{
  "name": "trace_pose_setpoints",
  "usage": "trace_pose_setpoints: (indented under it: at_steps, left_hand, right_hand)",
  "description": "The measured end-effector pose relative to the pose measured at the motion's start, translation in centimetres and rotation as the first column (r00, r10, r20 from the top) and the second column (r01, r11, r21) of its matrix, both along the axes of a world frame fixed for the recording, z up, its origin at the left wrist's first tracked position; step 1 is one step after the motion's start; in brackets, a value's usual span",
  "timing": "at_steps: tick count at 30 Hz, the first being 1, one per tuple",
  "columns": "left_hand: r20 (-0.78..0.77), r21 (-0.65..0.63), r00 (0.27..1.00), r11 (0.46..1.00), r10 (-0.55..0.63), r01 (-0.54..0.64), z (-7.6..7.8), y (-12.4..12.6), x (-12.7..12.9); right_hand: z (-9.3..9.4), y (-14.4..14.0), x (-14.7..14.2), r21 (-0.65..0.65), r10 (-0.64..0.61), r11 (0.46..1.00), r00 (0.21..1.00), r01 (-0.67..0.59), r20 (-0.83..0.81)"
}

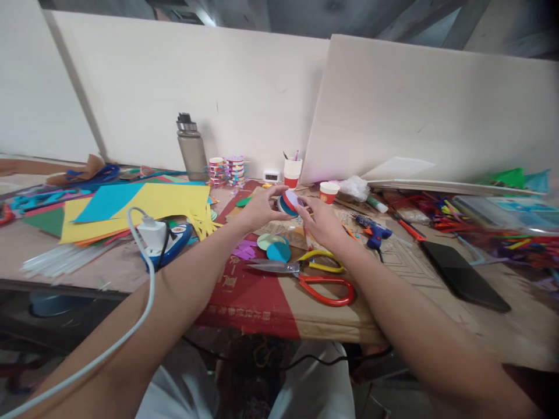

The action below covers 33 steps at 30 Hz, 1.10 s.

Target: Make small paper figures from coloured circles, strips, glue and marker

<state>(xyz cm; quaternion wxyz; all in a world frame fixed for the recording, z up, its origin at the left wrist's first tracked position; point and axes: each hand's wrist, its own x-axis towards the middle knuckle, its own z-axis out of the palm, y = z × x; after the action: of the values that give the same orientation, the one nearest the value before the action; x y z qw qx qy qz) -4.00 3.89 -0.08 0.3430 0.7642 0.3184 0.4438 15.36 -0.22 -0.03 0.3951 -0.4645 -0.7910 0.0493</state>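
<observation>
A small round piece with a lilac face, a red band and dark blue sides (288, 202) is held up above the table between both hands; its exact kind is hard to make out. My left hand (261, 209) grips it from the left, fingers curled round its edge. From the right, my right hand (322, 222) presses its fingertips against the same piece. Below lie paper discs in light green (264, 240) and teal (278, 251), with purple paper strips (244, 250) beside them. Scissors with one yellow and one red handle (325, 290) rest nearer to me.
A blue glue gun (376, 231) and a black phone (463, 274) lie to the right. Yellow paper sheets (174, 201), a white charger (152, 234) and its cable occupy the left. Behind stand a bottle (192, 152), stacked paper rings (236, 171) and paper cups (328, 192).
</observation>
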Motion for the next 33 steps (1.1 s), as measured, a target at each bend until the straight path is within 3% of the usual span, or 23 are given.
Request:
trace_pose_setpoints:
  at_steps: [3,6,9,11,14,18,23,28,30,33]
  left_hand:
    - [0.017,-0.019,1.000,1.000,-0.014,0.014,-0.2,0.1,0.0]
    - [0.007,-0.015,1.000,1.000,-0.013,0.013,-0.1,-0.1,-0.1]
    - [-0.010,-0.005,1.000,1.000,0.015,-0.015,0.1,-0.1,-0.3]
    - [-0.007,-0.005,1.000,1.000,0.028,-0.028,0.2,-0.1,-0.4]
    - [0.024,-0.030,1.000,0.999,0.020,-0.019,0.3,-0.2,-0.4]
    - [0.090,-0.049,0.996,0.999,0.000,0.005,0.4,-0.2,-0.3]
    - [0.109,-0.070,0.993,0.997,0.037,-0.030,0.3,0.2,-0.4]
    - [0.078,-0.069,0.990,0.991,0.120,-0.114,0.3,0.4,-0.6]
    - [0.023,-0.014,0.988,0.988,0.152,-0.152,0.4,0.3,-0.7]
    - [-0.137,0.204,0.956,0.952,0.261,-0.230,0.5,-0.2,-0.5]
  right_hand:
    - [0.3,-0.2,0.2,-0.009,0.047,0.999,0.998,-0.047,-0.052]
    - [0.3,0.0,0.2,-0.159,0.062,0.981,0.953,-0.113,-0.297]
    - [0.1,0.4,0.3,-0.306,-0.041,0.942,0.858,-0.138,-0.511]
    - [0.0,0.8,0.5,-0.352,-0.105,0.930,0.840,-0.107,-0.533]
    - [-0.4,1.2,0.9,-0.340,-0.157,0.940,0.900,0.011,-0.406]
    - [-1.0,1.8,1.0,-0.226,-0.181,0.961,0.981,0.160,-0.076]
    - [-1.3,2.1,0.7,-0.199,-0.223,0.949,0.967,0.245,0.123]
    - [-1.4,1.8,0.4,-0.158,-0.335,0.901,0.878,0.405,0.340]
    - [-1.4,1.6,0.2,-0.135,-0.339,0.903,0.870,0.407,0.358]
    - [-1.5,1.5,-0.3,-0.117,-0.281,0.945,0.942,0.305,0.184]
